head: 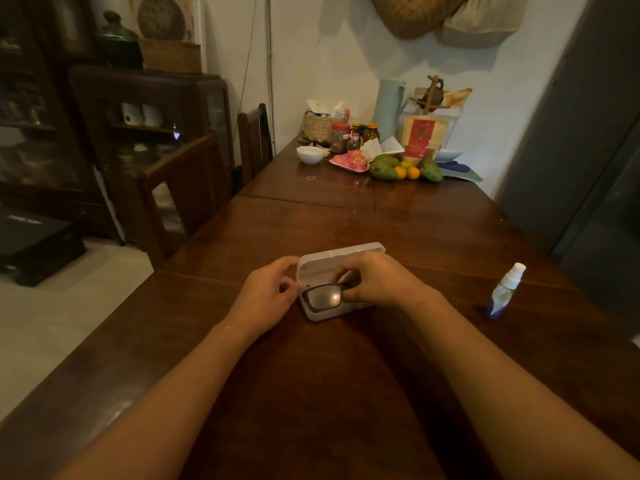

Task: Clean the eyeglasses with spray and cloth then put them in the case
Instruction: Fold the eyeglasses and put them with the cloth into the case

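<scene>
Spanning most of the view, a long dark wooden table (346,393) is shown, with two bare forearms reaching in from the near edge.

Chairs (187,188): two, dark wood, set along the table's left side.

Clutter at the far end, well apart from the hands: a pale blue jug (388,109), a woven basket (320,128), jars, a white bowl (310,154), green and orange fruit (403,169).

Case (341,258): translucent white plastic, lid stood open toward the far side, tray resting on the table between the hands.

Left hand (266,296): placed at the case's left end; its grip is closed lightly, fingertips pinched at the left corner of the eyeglasses.

Right hand (375,282): laid over the case's right half; its grip is curled around the right part of the frame, which is hidden beneath it.

Eyeglasses (323,297): dark frame, folded, held tilted in the open tray; one lens is seen, with a glint of light on it.

Spray bottle (504,291): small, clear with a white nozzle, lying tilted on the table well to the right, untouched.

Cloth: not made out.
</scene>
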The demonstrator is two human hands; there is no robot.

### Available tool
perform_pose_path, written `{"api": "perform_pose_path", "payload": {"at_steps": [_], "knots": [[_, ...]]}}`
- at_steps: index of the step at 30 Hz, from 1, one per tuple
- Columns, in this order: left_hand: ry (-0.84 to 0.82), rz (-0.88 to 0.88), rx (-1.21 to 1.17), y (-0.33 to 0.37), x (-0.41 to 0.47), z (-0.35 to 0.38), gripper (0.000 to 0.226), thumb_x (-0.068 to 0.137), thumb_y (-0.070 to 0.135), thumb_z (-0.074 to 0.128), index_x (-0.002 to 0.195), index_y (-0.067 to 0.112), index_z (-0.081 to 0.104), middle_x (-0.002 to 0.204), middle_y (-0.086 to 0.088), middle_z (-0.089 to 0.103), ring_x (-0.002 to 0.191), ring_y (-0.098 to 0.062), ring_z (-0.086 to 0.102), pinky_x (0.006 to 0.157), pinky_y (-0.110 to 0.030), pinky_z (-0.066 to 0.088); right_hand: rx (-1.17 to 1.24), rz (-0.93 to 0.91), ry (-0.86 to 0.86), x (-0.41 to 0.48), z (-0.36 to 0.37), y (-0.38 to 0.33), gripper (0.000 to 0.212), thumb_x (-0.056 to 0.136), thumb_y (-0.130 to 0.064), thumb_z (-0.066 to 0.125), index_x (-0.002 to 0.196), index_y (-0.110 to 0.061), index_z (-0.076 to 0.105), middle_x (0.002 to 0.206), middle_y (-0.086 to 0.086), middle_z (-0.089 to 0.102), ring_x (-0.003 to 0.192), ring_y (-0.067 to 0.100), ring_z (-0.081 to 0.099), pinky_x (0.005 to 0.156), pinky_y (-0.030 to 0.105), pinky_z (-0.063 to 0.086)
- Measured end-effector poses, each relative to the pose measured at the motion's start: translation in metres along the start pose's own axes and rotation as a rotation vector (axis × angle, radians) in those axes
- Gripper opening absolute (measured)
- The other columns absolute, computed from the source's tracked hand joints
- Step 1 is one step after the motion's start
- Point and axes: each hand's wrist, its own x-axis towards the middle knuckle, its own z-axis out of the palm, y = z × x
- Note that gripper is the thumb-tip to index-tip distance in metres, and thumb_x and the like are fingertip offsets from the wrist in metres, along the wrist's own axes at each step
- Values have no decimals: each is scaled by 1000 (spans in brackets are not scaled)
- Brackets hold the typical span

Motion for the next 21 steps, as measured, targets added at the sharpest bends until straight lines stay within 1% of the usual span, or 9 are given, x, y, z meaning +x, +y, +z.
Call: {"api": "perform_pose_path", "payload": {"at_steps": [2,4,5,7,10,13,16,18,21], "knots": [[8,-5,2,0,0,-1,46,91,31,69,133,39,52,90,18,74,85,7,68,73,-21,53,44,38,0,-2,-5,1,31,78,-20,81,101,-38,72,104,-14,74,100,1,66,84,30,58],[14,-14,-6,-1,0,-1,47,91,30,69,134,37,53,90,16,75,85,7,68,72,-19,51,32,56,35,-5,-10,3,35,76,-18,79,100,-42,73,102,-19,74,99,-4,65,85,24,55],[16,-17,-6,-1,0,-2,47,91,29,69,134,37,53,90,15,75,84,7,68,71,-17,50,27,60,55,-7,-13,4,36,76,-18,77,100,-44,73,102,-20,73,99,-4,65,85,23,54],[18,-13,-4,0,0,-2,46,91,29,69,134,37,53,89,15,75,83,7,68,71,-18,52,29,70,84,-11,-19,7,34,77,-22,77,101,-46,73,103,-21,72,100,-3,64,85,25,54],[19,6,-10,1,-1,-2,44,91,26,69,132,37,55,90,14,75,83,9,67,72,-21,55,-63,71,112,-15,-23,11,29,79,-30,80,103,-45,74,103,-21,73,101,-1,64,91,30,51],[17,15,-23,2,-1,-2,45,92,23,69,132,37,56,90,16,73,83,13,65,68,-16,50,-87,55,121,-16,-20,14,25,82,-29,79,99,-46,74,105,-21,71,102,0,61,94,32,49],[29,35,-34,3,-2,-1,44,91,20,69,130,37,58,87,19,72,81,13,66,65,-12,48,-98,32,149,-15,-15,16,25,84,-25,77,96,-47,75,102,-22,71,98,-3,60,91,27,50],[36,38,-28,2,-2,-1,45,91,20,69,131,38,57,85,20,71,80,14,65,64,-11,48,-21,28,208,-15,-14,17,27,85,-20,75,90,-46,75,95,-23,71,93,-5,63,87,26,53],[30,37,-15,2,-2,0,46,91,20,68,131,40,56,86,23,69,82,15,64,63,-9,47,181,68,407,-15,-14,19,38,86,-14,67,72,-48,71,86,-22,71,80,-1,67,73,30,59]]}}
